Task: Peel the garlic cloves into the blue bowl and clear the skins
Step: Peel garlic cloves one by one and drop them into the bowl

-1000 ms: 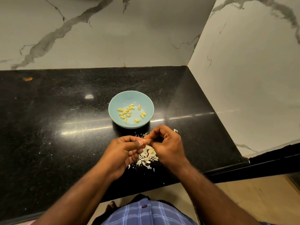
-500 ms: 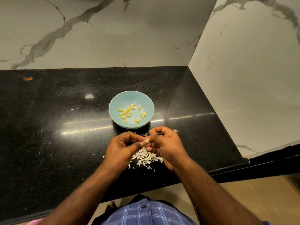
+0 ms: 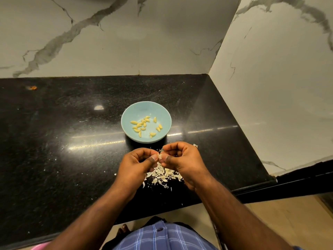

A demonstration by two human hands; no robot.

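A blue bowl (image 3: pixel 129 113) stands on the black counter (image 3: pixel 54 150) and holds several peeled yellow garlic cloves (image 3: pixel 139 126). Just in front of it, my left hand (image 3: pixel 137 164) and my right hand (image 3: pixel 182 159) meet fingertip to fingertip. Between them they pinch one small pale garlic clove (image 3: pixel 159 156), mostly hidden by the fingers. Under and between the hands lies a pile of white garlic skins (image 3: pixel 162 175) on the counter.
Marble walls close the counter at the back and the right, forming a corner. The counter's front edge runs just below the skins. A small orange spot (image 3: pixel 32 87) lies at the far left back. Loose skin flecks (image 3: pixel 195 145) are scattered near the hands.
Both hands have lifted slightly and drawn a little apart, uncovering more of the skin pile. They keep working the small clove between the fingertips. The bowl has not moved.
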